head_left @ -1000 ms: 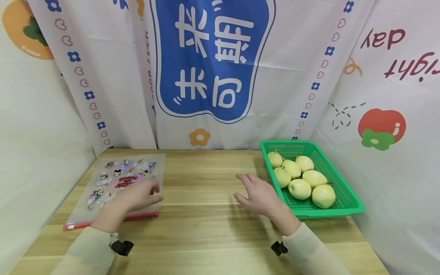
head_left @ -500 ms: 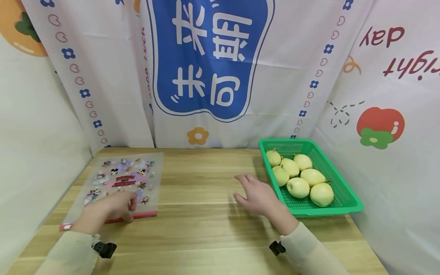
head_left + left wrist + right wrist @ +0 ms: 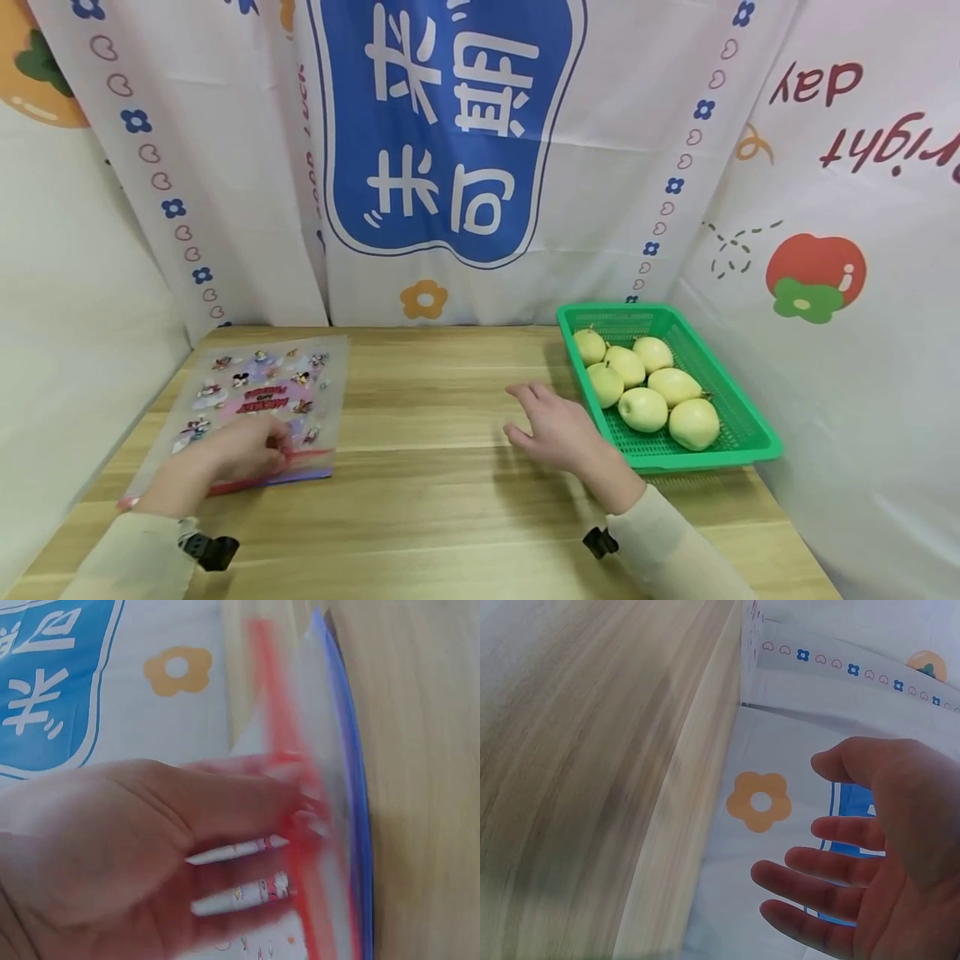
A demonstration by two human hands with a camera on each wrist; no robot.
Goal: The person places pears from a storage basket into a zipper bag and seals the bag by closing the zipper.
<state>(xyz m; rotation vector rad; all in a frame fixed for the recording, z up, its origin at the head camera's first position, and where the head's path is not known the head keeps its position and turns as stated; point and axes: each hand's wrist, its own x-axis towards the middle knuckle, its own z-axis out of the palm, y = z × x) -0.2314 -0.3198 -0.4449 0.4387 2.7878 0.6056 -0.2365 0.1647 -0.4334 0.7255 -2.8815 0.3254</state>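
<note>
A clear plastic zip bag (image 3: 262, 392) with cartoon prints lies at the left of the table. My left hand (image 3: 243, 450) pinches the red strip (image 3: 285, 720) along its near edge between thumb and fingers. In the left wrist view this red strip stands apart from the blue strip (image 3: 352, 787), leaving a gap between the two layers. My right hand (image 3: 558, 429) hovers above the table, fingers spread and relaxed, holding nothing. It is just left of a green plastic basket (image 3: 705, 460) with several pale yellow pears (image 3: 693, 423) inside.
The wooden table (image 3: 420, 500) runs back to a printed white cloth (image 3: 622, 208) behind it. More white cloth hangs at the left and right sides. A yellow flower print (image 3: 739, 802) shows on the back cloth in the right wrist view.
My left hand moved left and toward the near edge of the bag, then took hold of the red strip and raised it from the blue one. The right hand stays nearly still.
</note>
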